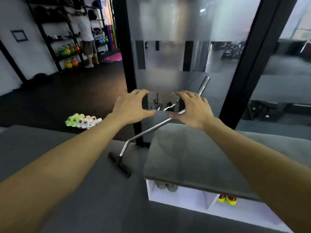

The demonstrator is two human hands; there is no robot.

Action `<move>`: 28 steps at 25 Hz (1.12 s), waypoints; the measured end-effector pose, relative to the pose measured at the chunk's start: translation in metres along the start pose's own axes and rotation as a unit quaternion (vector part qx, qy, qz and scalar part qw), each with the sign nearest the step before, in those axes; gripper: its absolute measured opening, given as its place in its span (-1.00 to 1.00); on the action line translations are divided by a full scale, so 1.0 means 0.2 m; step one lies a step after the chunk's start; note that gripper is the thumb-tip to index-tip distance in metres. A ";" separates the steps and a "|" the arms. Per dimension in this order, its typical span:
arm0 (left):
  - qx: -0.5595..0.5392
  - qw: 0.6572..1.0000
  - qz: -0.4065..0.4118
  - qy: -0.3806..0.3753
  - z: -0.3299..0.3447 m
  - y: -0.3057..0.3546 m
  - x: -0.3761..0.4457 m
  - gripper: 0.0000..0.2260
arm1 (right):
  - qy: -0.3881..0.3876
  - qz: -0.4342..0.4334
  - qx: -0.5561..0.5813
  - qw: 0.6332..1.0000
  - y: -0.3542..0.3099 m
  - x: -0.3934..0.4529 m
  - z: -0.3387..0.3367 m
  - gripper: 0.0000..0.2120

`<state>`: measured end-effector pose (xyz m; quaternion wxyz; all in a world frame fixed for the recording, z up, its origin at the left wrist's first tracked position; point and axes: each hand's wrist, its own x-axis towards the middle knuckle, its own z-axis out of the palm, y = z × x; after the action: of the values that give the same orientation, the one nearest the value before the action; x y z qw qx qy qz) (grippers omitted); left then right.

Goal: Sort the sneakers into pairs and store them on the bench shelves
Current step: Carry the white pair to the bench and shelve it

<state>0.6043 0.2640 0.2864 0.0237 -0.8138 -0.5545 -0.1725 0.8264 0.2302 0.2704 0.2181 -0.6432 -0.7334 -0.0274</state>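
Both forearms outstretched, left hand and right hand half-curled, empty

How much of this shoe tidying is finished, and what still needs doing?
Partly done. Done: a grey pair sits in the left compartment of the bench, and a yellow and red pair in the right one. In hand: nothing; the left hand and right hand reach forward holding no shoe. Left: green sneakers and white and pink sneakers lie on the floor.
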 end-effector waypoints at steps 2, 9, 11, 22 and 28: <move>-0.009 0.999 -0.022 -0.039 -0.15 -0.07 -0.04 -0.34 | -0.032 0.010 0.029 0.999 -0.11 0.05 -0.07 -0.22; -0.041 0.961 -0.197 -0.192 0.07 -0.59 -0.73 -0.31 | -0.244 -0.042 0.050 0.968 -0.55 -0.16 0.43 -0.21; -0.076 0.933 -0.254 -0.245 0.21 -0.76 -0.98 -0.31 | -0.315 -0.045 0.054 0.947 -0.70 -0.27 0.66 -0.22; -0.216 0.771 -0.438 -0.409 0.60 -1.77 -1.88 -0.14 | -0.588 0.031 0.043 0.807 -1.63 -0.65 1.67 -0.29; -0.228 0.735 -0.489 -0.411 0.64 -2.33 -1.86 -0.08 | -0.599 0.032 0.020 0.800 -1.96 -0.32 1.93 -0.23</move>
<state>0.0908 0.1390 -0.0193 -0.4800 -0.4034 -0.7759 0.0698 0.3468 0.2274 -0.0059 -0.2511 -0.5497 -0.6974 0.3854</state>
